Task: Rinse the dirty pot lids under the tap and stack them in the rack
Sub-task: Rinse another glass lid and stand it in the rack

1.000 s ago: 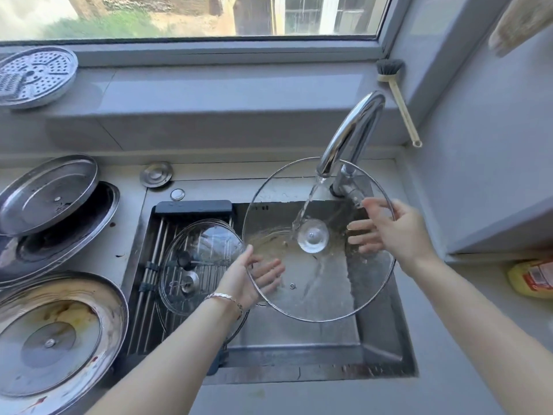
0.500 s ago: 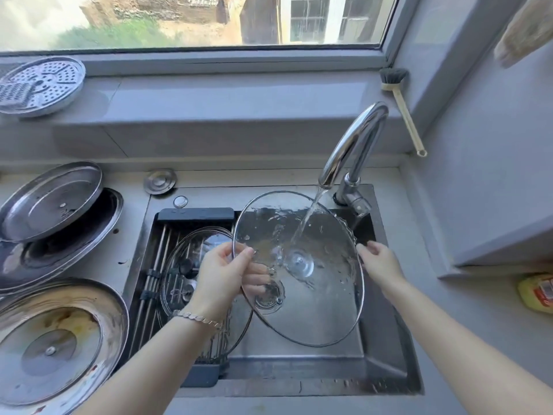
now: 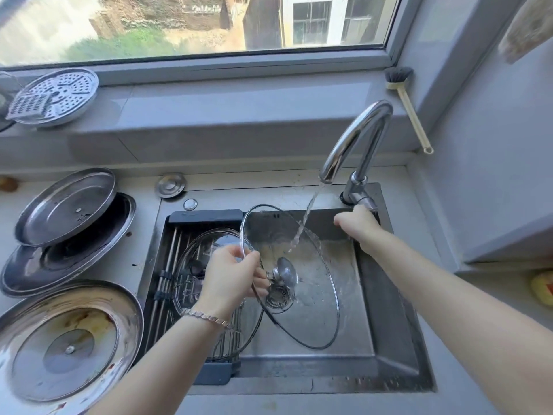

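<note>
Counter, far left: three steel lids (image 3: pixel 68 348) lie upturned, the nearest stained brown.

Rack (image 3: pixel 167 259) spans the left part of the sink (image 3: pixel 386 310). One racked glass lid (image 3: pixel 191 265) leans in it.

Left hand (image 3: pixel 230 274) grips the held glass lid (image 3: pixel 317 295) by its rim, thumb on top, fingers curled beneath (bracelet on wrist). This lid is tilted over the basin, just right of the rack.

Water stream (image 3: pixel 302 226) from the tap (image 3: pixel 353 139) strikes the lid's upper part.

Right hand (image 3: pixel 357 226): fingers curled round the tap lever (image 3: pixel 363 202) at the tap's base.

Brush (image 3: pixel 410 112) leans in the window corner, far right.
</note>
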`<control>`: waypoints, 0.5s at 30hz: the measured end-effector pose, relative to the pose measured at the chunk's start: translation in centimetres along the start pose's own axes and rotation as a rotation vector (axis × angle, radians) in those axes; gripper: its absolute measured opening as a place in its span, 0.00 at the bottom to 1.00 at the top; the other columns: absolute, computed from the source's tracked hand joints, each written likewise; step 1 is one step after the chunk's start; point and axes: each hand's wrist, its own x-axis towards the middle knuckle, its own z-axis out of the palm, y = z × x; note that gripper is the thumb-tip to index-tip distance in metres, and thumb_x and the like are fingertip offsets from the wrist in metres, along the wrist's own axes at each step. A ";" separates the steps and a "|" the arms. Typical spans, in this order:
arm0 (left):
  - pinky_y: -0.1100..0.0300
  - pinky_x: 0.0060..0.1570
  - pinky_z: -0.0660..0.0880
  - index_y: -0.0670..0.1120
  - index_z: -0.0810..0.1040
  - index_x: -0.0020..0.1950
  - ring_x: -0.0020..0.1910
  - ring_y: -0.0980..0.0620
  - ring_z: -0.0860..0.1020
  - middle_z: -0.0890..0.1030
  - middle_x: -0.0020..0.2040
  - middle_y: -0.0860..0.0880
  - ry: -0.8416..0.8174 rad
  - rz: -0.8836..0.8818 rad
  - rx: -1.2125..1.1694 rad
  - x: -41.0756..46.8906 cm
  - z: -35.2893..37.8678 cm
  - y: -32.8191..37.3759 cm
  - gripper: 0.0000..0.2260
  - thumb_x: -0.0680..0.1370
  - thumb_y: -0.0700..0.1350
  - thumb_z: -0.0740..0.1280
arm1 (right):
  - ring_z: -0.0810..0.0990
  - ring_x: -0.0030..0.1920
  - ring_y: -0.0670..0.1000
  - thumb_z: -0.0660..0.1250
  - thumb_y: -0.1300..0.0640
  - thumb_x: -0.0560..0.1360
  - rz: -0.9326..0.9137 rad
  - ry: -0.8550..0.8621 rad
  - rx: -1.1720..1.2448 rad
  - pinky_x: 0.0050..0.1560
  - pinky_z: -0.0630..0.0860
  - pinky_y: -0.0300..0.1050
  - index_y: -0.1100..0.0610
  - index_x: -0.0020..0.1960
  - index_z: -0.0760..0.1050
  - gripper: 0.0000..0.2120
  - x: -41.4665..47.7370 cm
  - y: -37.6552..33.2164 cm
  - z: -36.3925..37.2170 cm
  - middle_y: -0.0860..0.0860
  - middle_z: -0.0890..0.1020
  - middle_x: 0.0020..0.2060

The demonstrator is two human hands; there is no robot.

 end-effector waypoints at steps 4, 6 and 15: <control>0.56 0.25 0.79 0.37 0.71 0.47 0.25 0.47 0.79 0.78 0.35 0.35 -0.004 -0.026 0.102 0.2 0.5 -0.3 0.02 0.76 0.34 0.59 | 0.77 0.57 0.49 0.62 0.54 0.73 -0.338 -0.432 -0.384 0.58 0.73 0.43 0.54 0.63 0.73 0.19 -7.4 -1.2 0.2 0.50 0.78 0.59; 0.53 0.28 0.80 0.37 0.71 0.44 0.23 0.47 0.79 0.79 0.34 0.35 0.008 -0.049 0.143 0.3 0.8 -0.2 0.02 0.74 0.33 0.60 | 0.75 0.60 0.48 0.64 0.44 0.73 -0.404 -0.674 -0.484 0.59 0.73 0.44 0.50 0.71 0.63 0.28 -11.3 -1.3 0.7 0.49 0.76 0.62; 0.55 0.38 0.81 0.37 0.75 0.44 0.38 0.42 0.82 0.80 0.43 0.36 -0.107 -0.051 -0.107 -1.4 3.4 1.6 0.09 0.77 0.43 0.64 | 0.80 0.46 0.61 0.55 0.56 0.80 -0.735 -0.031 -0.687 0.40 0.71 0.49 0.55 0.59 0.70 0.10 -12.4 1.9 1.0 0.57 0.83 0.45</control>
